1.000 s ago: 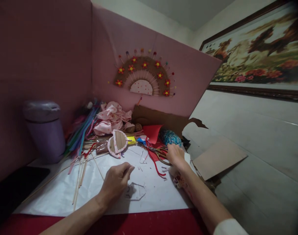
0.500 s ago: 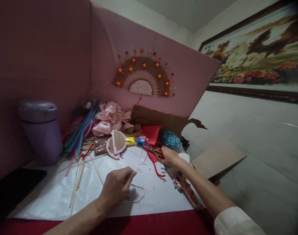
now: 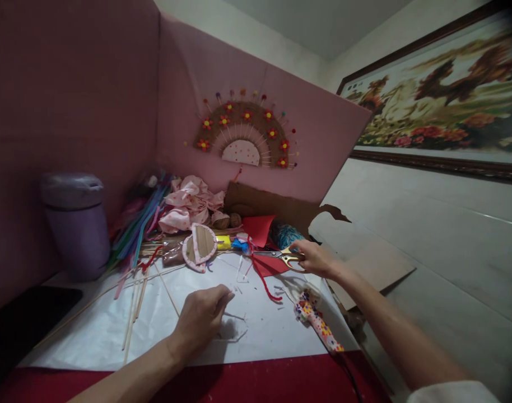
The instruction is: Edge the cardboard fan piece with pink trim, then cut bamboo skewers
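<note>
My right hand (image 3: pixel 313 257) grips the gold handles of a pair of scissors (image 3: pixel 290 257) at the right of the white sheet. The blades point left, over red paper (image 3: pixel 277 265) and close to a red pipe cleaner (image 3: pixel 265 286). My left hand (image 3: pixel 203 310) is closed in a pinch above the middle of the sheet. Whatever lies between its fingertips is too small to make out. Beneath and beside it lies a thin clear plastic piece (image 3: pixel 237 338). Two half-round cardboard pieces with pink dotted edging (image 3: pixel 200 246) lie beyond the left hand.
A patterned glue gun (image 3: pixel 319 322) lies at right, its cord running off the front. Wooden sticks (image 3: pixel 134 313), pipe cleaners (image 3: pixel 144 218), crumpled pink cloth (image 3: pixel 189 201) and blue yarn (image 3: pixel 286 235) crowd the back. A purple bin (image 3: pixel 77 235) stands left. A decorated cardboard fan (image 3: pixel 245 131) hangs behind.
My right hand has moved right with the scissors, whose blades now lie more level. The glue gun shows more fully as the forearm has shifted off it. My left hand stays almost still.
</note>
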Available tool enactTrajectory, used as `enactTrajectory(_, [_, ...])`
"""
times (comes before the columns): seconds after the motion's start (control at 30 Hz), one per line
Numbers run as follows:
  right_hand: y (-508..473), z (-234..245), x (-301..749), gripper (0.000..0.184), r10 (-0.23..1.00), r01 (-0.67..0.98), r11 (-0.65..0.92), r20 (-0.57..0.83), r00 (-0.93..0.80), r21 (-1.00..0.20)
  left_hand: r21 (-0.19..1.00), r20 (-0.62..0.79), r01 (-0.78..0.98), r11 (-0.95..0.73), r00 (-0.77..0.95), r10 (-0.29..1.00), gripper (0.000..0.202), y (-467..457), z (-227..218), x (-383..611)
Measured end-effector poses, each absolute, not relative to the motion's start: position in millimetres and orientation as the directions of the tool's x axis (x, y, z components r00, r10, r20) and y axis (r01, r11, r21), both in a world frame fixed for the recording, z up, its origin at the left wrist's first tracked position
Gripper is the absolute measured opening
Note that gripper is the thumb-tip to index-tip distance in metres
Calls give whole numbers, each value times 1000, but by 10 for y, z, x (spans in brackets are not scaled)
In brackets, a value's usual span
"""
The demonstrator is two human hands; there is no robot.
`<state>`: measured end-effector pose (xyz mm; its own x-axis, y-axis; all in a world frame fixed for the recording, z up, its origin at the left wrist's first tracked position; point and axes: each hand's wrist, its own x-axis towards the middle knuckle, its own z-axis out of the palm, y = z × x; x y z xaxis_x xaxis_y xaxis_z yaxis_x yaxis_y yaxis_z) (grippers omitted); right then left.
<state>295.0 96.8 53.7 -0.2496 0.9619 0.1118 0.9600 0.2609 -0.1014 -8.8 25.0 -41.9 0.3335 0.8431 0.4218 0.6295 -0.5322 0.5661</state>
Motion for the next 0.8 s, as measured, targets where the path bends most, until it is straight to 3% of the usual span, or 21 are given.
enactTrajectory(0.23, [806,396,2936,36,971,922,238,75,-226,-305,516,440,658,-549,346,829,30,261,-443,-72])
enactTrajectory(0.4, [1090,256,2679,32,972,892,188,209,-108,-411,515,438,664,-542,340,832,31,255,-448,-71])
enactTrajectory(0.6, [1286,340,2530,28,935,906,76,345,80,-417,518,438,661,-543,340,832,31,252,-450,-72])
enactTrajectory(0.8, [1008,329,2430,28,968,851,108,249,28,-513,521,425,655,-547,357,832,30,223,-446,-66])
